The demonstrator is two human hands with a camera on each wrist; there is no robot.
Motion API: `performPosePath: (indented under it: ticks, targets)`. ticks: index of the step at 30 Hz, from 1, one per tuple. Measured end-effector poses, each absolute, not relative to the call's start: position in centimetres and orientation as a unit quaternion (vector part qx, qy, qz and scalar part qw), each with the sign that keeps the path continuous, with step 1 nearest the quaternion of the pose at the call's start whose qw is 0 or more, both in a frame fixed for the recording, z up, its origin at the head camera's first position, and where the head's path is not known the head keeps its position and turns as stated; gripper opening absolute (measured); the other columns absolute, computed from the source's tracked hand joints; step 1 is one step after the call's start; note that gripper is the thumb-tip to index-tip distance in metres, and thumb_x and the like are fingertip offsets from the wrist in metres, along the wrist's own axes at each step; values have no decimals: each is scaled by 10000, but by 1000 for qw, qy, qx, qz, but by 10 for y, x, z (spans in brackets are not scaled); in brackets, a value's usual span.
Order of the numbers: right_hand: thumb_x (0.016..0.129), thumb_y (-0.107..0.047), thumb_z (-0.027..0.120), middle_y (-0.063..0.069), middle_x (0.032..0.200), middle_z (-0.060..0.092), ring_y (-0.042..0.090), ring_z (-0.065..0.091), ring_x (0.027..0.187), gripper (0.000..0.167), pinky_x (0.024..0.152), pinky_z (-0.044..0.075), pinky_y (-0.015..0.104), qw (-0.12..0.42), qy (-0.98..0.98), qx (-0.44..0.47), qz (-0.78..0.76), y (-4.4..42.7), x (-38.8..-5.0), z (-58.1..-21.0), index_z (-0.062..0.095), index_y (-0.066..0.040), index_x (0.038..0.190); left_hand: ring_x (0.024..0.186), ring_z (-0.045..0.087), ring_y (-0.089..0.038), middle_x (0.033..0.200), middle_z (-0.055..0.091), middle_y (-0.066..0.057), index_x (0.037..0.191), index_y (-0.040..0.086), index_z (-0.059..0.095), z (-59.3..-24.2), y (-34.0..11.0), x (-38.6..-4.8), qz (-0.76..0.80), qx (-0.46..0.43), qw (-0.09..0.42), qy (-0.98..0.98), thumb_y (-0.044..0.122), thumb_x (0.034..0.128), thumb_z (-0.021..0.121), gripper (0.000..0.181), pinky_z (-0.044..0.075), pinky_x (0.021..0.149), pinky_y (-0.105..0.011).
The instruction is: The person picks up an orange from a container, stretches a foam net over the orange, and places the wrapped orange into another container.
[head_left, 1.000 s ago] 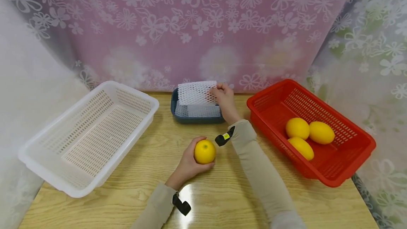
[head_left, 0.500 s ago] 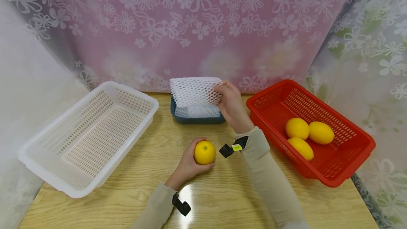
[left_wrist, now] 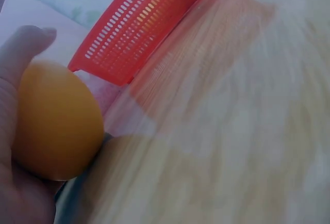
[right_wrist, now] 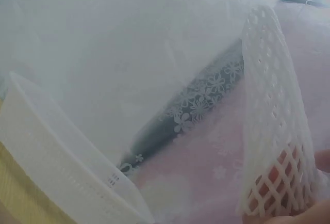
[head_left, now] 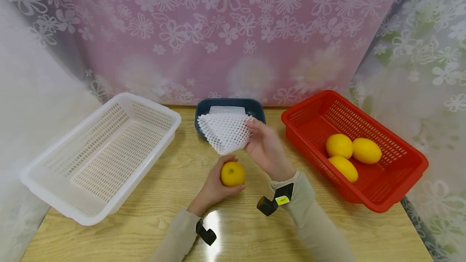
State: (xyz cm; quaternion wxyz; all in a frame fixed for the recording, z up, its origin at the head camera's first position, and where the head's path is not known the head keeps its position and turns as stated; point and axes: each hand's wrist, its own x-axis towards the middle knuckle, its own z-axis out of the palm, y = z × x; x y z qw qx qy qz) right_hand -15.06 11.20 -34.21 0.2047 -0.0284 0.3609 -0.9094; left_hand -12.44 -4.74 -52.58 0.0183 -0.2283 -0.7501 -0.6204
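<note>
My left hand (head_left: 214,185) curls round a yellow round fruit (head_left: 232,174) at the middle of the table; the left wrist view shows the fruit (left_wrist: 58,121) between thumb and fingers. My right hand (head_left: 267,148) pinches a white foam net (head_left: 227,132) by its right edge, just above and behind the fruit, not touching it. In the right wrist view the net (right_wrist: 273,110) hangs with fingers partly seen through its mesh. Behind it, a dark blue tray (head_left: 257,110) holds more white netting (head_left: 227,109).
A white perforated basket (head_left: 120,165) stands at the left with nothing inside. At the right a red basket (head_left: 306,148) holds three yellow fruits (head_left: 339,146). A pink flowered curtain (head_left: 233,31) hangs behind the wooden table (head_left: 247,233).
My right hand has lifted the net out of the blue tray and brought it nearer, towards the fruit. The left hand has stayed nearly still round the fruit.
</note>
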Motion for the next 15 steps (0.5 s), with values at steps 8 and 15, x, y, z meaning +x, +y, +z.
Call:
performPosePath:
  ticks: [8, 15]
  targets:
    - [1028, -139, 297, 85, 1507, 285, 234, 354, 1320, 555, 1115, 328, 360, 245, 349, -24, -904, 109, -133, -351, 109, -58, 1543, 1020, 553, -179, 1193, 568, -13, 1376, 167, 452, -507, -58, -125, -632, -226, -31, -740, 104, 765, 857, 736, 474, 889, -313]
    - [1018, -131, 290, 93, 1395, 393, 211, 464, 1207, 498, 1029, 417, 326, 244, 351, -20, -904, 105, -122, -357, 191, -5, 1489, 1272, 458, -170, 1378, 512, -197, 1429, -44, 411, -487, -72, -125, -640, -276, 42, -716, 16, 932, 575, 527, 388, 1059, -325]
